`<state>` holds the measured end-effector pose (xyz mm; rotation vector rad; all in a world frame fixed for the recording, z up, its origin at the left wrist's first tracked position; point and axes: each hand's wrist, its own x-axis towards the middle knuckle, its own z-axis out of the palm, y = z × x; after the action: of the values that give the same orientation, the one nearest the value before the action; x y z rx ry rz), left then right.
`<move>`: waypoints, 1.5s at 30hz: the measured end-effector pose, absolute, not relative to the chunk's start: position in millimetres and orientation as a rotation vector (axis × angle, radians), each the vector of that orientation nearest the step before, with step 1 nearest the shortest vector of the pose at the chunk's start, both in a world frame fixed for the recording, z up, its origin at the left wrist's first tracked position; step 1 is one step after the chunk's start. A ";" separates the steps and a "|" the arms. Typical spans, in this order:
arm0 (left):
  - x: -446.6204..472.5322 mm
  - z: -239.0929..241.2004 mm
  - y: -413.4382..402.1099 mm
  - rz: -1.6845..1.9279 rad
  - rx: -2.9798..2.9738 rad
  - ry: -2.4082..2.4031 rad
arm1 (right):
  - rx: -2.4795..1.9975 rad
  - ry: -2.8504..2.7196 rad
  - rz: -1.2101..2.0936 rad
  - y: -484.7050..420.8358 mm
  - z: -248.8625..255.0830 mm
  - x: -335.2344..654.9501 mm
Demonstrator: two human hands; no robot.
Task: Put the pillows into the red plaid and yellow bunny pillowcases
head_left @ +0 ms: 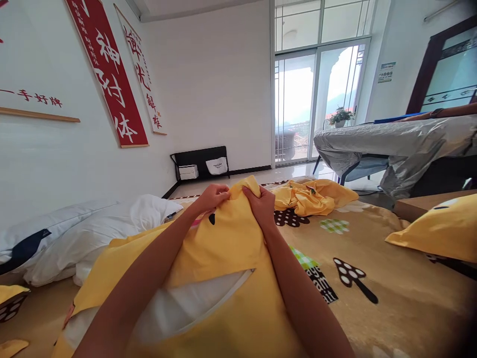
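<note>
A yellow pillowcase with a black printed spot lies in front of me, and a white pillow shows through its long opening. My left hand pinches the case's far edge. Beside it, my right hand grips the far corner, thumb on top and fingers mostly behind the cloth. The corner is raised between the two hands. The near part of the pillow runs out of view under my forearms.
A patterned tan blanket spreads underneath. White pillows lie at left, crumpled yellow cloth beyond my right hand, and another yellow pillow at far right. A plastic-covered table stands behind, with another person's arm on it.
</note>
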<state>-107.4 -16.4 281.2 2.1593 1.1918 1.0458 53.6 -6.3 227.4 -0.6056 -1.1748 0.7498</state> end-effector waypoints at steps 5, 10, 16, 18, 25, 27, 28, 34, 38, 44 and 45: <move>-92.9 307.3 -17.9 0.974 2.012 0.995 | -0.582 -1.221 0.759 -12.0 231.3 59.3; -93.1 307.7 -24.1 0.828 1.953 0.962 | -0.609 -1.229 0.675 -15.3 236.2 64.0; -82.9 299.2 -20.2 1.156 1.774 1.033 | -0.601 -1.255 0.683 -7.3 226.4 65.5; -77.3 297.0 -17.5 1.194 1.661 1.042 | -0.633 -1.331 0.843 -4.0 215.3 65.8; -69.9 294.4 -4.4 1.275 1.943 1.153 | -0.696 -1.515 1.191 -5.7 185.2 80.1; -72.4 295.0 -2.0 1.231 2.003 1.151 | -0.652 -1.457 1.280 -9.4 182.4 86.5; -74.2 295.5 -1.8 1.194 1.969 1.134 | -0.654 -1.431 1.272 -11.3 181.5 88.8; -86.1 301.0 -10.0 0.849 1.728 1.283 | -0.695 -1.384 1.026 -14.8 182.0 86.7; -86.2 304.1 -11.6 0.930 1.755 1.321 | -0.651 -1.427 1.015 -13.3 180.6 85.1; -79.9 300.1 -8.2 1.373 2.047 1.419 | -0.657 -1.496 1.204 -26.4 149.8 98.5; -80.2 298.7 -7.4 1.443 2.165 1.452 | -0.662 -1.539 1.262 -29.4 144.1 102.3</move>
<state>-80.2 -7.4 298.7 2.1649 1.4519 1.4433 102.3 -29.4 144.1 -0.6624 -1.5389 1.2623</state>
